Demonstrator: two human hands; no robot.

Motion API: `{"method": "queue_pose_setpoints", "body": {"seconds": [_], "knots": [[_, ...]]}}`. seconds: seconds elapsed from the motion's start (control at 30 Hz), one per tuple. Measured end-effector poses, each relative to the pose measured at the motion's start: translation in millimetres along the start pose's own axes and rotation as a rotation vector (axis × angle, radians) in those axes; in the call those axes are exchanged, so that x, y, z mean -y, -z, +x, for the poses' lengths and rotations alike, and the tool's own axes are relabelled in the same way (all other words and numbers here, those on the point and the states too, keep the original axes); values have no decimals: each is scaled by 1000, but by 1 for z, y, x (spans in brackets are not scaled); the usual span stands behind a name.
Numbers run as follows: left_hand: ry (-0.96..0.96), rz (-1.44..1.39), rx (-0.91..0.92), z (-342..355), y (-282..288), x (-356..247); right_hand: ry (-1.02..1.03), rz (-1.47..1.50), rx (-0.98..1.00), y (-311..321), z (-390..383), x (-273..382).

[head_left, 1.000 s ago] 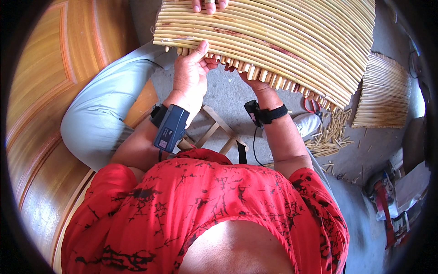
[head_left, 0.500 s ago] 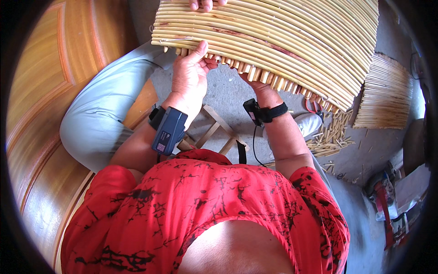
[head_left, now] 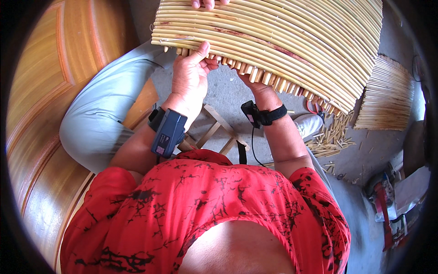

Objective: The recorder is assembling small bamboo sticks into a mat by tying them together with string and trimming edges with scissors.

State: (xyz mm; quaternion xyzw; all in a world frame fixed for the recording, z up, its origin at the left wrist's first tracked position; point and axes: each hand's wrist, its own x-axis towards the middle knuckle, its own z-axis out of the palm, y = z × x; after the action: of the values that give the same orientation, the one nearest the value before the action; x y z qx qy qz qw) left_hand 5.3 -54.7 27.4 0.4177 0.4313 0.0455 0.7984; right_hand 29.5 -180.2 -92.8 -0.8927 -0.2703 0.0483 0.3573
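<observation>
A mat of thin yellow-tan sticks laid side by side [head_left: 269, 34] spans the upper middle, tilted, its uneven stick ends along the lower edge. Near its lower left corner, my left hand [head_left: 190, 75] grips that edge, thumb on top and the other fingers curled beneath. My right hand [head_left: 258, 86] reaches under the mat beside the protruding ends; its fingers are hidden there. At the top edge of the picture, fingertips [head_left: 210, 3] rest on the mat; whose they are cannot be told. A pale thread or thin needle-like piece [head_left: 178, 39] lies near my left thumb.
Cut stick pieces [head_left: 331, 139] lie heaped on the grey floor at right, beside a shoe [head_left: 308, 124] and a red-handled tool [head_left: 314, 107]. Another stick mat [head_left: 383, 96] lies beyond. Polished wooden panels [head_left: 41, 137] stand at left; a wooden frame [head_left: 219, 128] is below my hands.
The mat's right side has shifted slightly to the right. My left hand keeps its grip on the edge, and my right hand remains beneath, nearly unmoved.
</observation>
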Motion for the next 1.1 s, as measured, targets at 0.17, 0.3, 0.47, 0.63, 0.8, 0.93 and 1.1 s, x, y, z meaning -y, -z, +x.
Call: {"method": "queue_pose_setpoints", "body": {"seconds": [0.17,0.3,0.47,0.63,0.8,0.93,1.1], "knots": [[2,19,-18,0,1,0,18,-146,-13,-3,-1,2],[26,75,-7,0,4,-1,28,-276,-24,-6,-1,3],[20,117,-33,-2,2,-3,46,-367,-29,-10,-3,-1],[13,161,-95,-2,2,-3,40,237,-39,-1,-4,1],[-4,155,-112,-3,-2,-4,-211,850,32,14,4,10],[-3,125,-65,-4,-2,-4,-39,531,-84,1,2,6],[1,111,-19,-6,-5,-7,-314,1219,6,-12,-2,1]]}}
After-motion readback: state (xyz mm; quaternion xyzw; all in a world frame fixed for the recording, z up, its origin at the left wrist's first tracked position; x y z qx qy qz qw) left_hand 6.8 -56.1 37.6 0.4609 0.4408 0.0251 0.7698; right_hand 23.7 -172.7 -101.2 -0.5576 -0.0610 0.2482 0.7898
